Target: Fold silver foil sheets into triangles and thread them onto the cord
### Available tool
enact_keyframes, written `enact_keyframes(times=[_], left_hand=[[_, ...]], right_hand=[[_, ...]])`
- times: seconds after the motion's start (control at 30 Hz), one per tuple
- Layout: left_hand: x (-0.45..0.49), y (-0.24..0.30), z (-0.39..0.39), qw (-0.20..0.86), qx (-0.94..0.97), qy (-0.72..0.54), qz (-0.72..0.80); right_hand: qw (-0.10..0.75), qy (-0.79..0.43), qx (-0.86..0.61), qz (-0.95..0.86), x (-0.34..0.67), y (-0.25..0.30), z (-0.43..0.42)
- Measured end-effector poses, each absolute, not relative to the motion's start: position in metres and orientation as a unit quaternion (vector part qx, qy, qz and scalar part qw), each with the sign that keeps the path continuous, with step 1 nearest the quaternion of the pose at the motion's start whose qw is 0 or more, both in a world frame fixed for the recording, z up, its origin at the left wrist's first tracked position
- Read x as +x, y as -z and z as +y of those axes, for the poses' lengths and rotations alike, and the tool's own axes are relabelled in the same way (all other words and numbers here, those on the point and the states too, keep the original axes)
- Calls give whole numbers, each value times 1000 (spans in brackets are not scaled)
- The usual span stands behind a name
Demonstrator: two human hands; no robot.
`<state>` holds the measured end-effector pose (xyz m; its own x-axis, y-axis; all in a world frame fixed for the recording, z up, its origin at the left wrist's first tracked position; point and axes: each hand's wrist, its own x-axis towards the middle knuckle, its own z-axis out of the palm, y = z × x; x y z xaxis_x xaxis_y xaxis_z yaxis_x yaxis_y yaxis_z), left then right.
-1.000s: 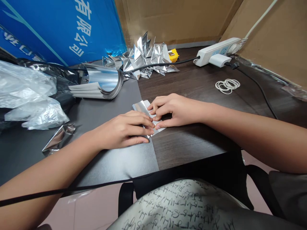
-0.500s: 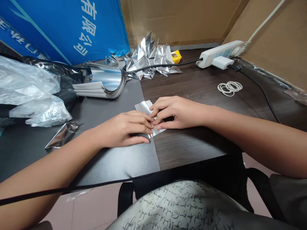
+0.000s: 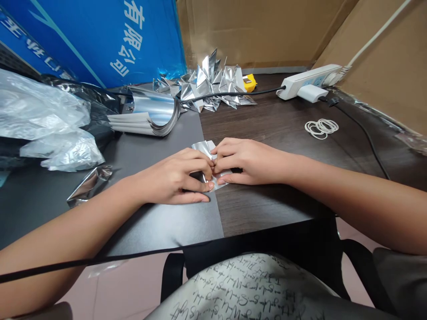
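Observation:
A small folded sheet of silver foil paper (image 3: 202, 146) lies flat on the table, across the seam of the grey mat and the dark wood. My left hand (image 3: 176, 178) has its fingertips pressed on the sheet's left part, fingers bent and close together. From the right, my right hand (image 3: 243, 161) pinches and presses the sheet with curled fingers. The fingertips of both hands meet over its middle and hide the fold there. The sheet's far corner and near edge show past the fingers.
Behind stand a stack of curled silver sheets (image 3: 155, 109), folded foil pieces (image 3: 207, 84) and a yellow tape measure (image 3: 250, 83). Rubber bands (image 3: 322, 128) and a power strip (image 3: 312, 80) are at the right. Plastic bags (image 3: 50, 115) and a foil packet (image 3: 88, 186) lie left.
The left fingers have bent more over the foil sheet, with the index fingertip drawn back. The right hand stays on the sheet. The whole view has shifted slightly.

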<state>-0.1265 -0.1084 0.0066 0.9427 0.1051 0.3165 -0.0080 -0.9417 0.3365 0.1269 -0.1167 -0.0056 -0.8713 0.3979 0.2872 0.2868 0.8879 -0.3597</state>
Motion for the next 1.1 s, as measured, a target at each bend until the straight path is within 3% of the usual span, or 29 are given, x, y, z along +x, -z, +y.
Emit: enact_keyframes(times=[0.37, 1.1], left_hand=[[-129, -9, -110, 141, 977, -157, 24], [-148, -3, -82, -17, 962, -170, 211]], right_hand=[[161, -162, -172, -958, 125, 2, -118], [157, -159, -182, -958, 123, 2, -119]])
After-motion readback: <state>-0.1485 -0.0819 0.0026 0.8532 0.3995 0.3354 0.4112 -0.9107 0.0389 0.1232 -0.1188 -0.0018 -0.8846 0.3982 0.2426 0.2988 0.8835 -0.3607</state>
